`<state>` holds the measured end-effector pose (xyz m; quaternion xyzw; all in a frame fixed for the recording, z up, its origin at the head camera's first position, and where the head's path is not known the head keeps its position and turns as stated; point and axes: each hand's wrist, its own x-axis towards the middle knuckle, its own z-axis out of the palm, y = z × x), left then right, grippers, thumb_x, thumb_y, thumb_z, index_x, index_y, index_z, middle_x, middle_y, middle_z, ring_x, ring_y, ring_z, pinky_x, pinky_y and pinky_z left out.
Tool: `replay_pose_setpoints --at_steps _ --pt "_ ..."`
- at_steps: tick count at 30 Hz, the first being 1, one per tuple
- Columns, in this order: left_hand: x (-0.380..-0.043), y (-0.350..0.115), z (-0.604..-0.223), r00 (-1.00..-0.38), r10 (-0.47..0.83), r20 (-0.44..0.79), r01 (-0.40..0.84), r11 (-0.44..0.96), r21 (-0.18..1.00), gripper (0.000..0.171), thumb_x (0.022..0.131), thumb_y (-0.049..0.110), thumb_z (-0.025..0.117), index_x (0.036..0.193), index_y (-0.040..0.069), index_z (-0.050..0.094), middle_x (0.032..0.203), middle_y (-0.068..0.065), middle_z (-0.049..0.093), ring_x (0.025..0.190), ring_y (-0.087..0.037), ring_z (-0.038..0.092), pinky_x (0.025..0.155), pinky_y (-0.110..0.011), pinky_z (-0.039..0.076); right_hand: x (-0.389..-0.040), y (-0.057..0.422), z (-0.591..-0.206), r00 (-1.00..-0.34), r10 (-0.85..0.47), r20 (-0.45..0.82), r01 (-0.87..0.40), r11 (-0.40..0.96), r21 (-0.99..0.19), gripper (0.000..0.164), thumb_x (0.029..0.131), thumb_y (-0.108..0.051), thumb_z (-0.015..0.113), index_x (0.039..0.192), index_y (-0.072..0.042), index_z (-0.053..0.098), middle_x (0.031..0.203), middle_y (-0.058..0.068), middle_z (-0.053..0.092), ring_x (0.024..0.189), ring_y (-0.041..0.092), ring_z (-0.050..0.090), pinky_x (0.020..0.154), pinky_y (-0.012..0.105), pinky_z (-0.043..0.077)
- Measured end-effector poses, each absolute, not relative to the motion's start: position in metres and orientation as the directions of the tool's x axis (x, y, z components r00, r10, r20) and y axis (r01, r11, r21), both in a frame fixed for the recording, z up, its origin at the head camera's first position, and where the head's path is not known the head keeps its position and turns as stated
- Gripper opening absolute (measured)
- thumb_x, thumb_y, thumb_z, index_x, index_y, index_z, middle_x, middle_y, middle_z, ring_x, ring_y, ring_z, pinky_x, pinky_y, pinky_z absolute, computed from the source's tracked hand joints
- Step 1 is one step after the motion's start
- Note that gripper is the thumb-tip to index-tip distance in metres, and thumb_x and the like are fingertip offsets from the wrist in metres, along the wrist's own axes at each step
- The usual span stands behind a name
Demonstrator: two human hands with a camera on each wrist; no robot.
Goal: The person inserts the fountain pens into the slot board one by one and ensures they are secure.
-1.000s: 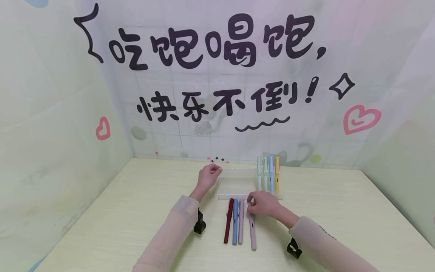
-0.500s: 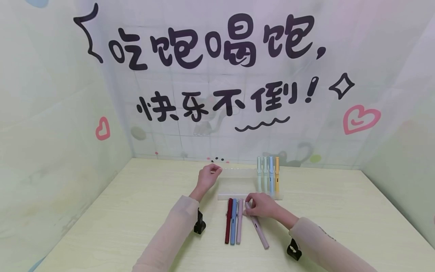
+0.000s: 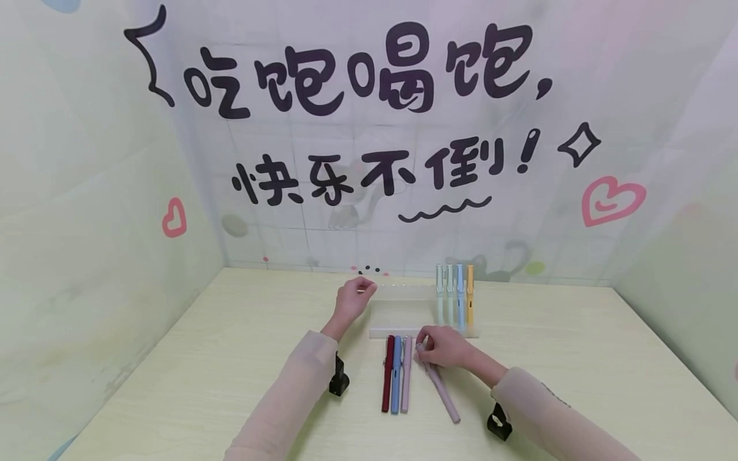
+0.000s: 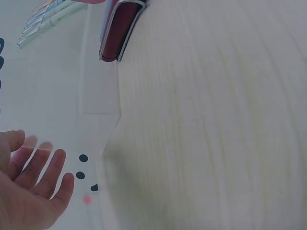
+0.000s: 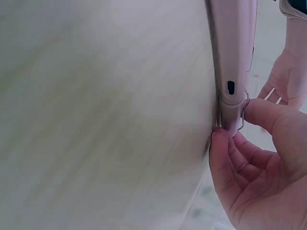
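Observation:
My left hand (image 3: 353, 299) pinches the upper left edge of a clear pen stand (image 3: 398, 333); the left wrist view shows fingertips through the clear panel. My right hand (image 3: 446, 347) pinches the cap end of a pale purple pen (image 3: 444, 394), which slants with its far end toward the lower right. In the right wrist view, thumb and fingertips close round the cap end of this pen (image 5: 235, 52), beside its metal clip. Left of it, a dark red pen (image 3: 387, 378), a blue pen (image 3: 396, 378) and a pink pen (image 3: 406, 378) lie side by side before the stand.
Several pens stand in the right part of the stand: pale green (image 3: 440, 294), blue (image 3: 460, 294) and yellow (image 3: 470, 294) ones. Behind the table (image 3: 230, 358) hangs a printed cloth (image 3: 323, 250); cloth walls flank both sides.
The pale purple pen's lower end has swung to the right, and my right hand has shifted slightly left. The three lying pens have drawn a little closer together. My left hand stays put.

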<state>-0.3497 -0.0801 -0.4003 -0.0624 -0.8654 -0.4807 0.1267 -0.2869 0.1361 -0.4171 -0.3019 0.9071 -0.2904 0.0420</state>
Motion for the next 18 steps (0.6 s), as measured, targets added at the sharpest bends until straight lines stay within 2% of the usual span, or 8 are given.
replay_pose_setpoints --at_steps 8,18 --pt "-0.3493 -0.0802 -0.3998 -0.959 -0.012 0.282 0.232 0.532 0.814 0.020 0.087 0.017 0.056 0.096 0.000 0.062 0.093 -0.011 0.062 0.090 -0.024 0.058 0.077 -0.034 0.048 -0.2886 0.1395 -0.4178 -0.813 -0.568 0.126 -0.508 0.589 -0.628 0.015 0.078 -0.005 0.062 0.091 -0.001 0.057 0.066 -0.002 0.052 0.050 0.007 0.047 0.042 0.021 0.043" --pt "-0.3514 -0.0804 -0.4020 -0.960 -0.015 0.281 0.231 0.529 0.817 0.020 0.087 0.017 0.056 0.096 0.000 0.062 0.093 -0.011 0.062 0.089 -0.024 0.058 0.077 -0.033 0.048 -0.2932 0.1458 -0.4171 -0.874 -0.478 0.089 -0.336 0.461 -0.821 0.023 0.079 -0.007 0.062 0.100 0.002 0.056 0.074 0.004 0.054 0.059 0.016 0.051 0.046 0.025 0.046"
